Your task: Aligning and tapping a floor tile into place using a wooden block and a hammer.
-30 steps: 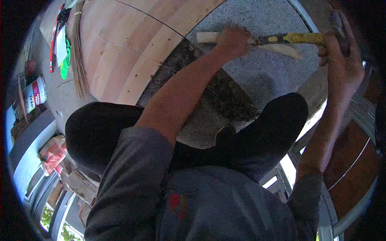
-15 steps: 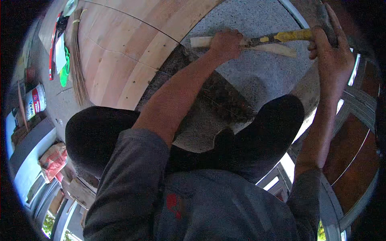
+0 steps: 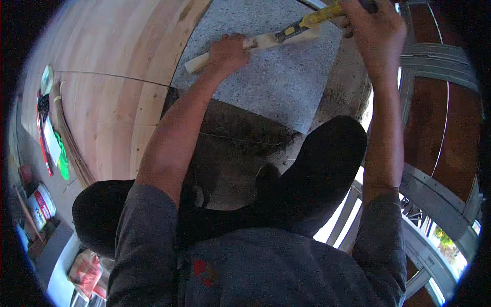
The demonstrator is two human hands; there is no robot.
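Note:
My left hand (image 3: pixel 228 52) is closed around a pale wooden strip (image 3: pixel 198 62) over a speckled grey slab (image 3: pixel 266 71). Pale wood sticks out on both sides of the fist. My right hand (image 3: pixel 374 28), up at the top right, grips the right end of a long yellow-and-black tool (image 3: pixel 321 16). A dark part shows at that gripped end, partly covered by my fingers and cut by the picture's edge; I cannot tell the tool's exact kind. The tool's narrow black end lies against the wood, just right of my left hand.
Pinkish wooden boards (image 3: pixel 107 56) lie left of the slab. A stick broom (image 3: pixel 69 133), a green item (image 3: pixel 62 161) and a white bucket (image 3: pixel 42 204) are farther left. Dark dirt (image 3: pixel 245 130) covers the floor before my knees. A brown panelled metal gate (image 3: pixel 429 117) stands at right.
The view has shifted, so slab, boards and gate sit differently. Wood and tool now slant up to the right instead of lying nearly level. Both hands keep their holds.

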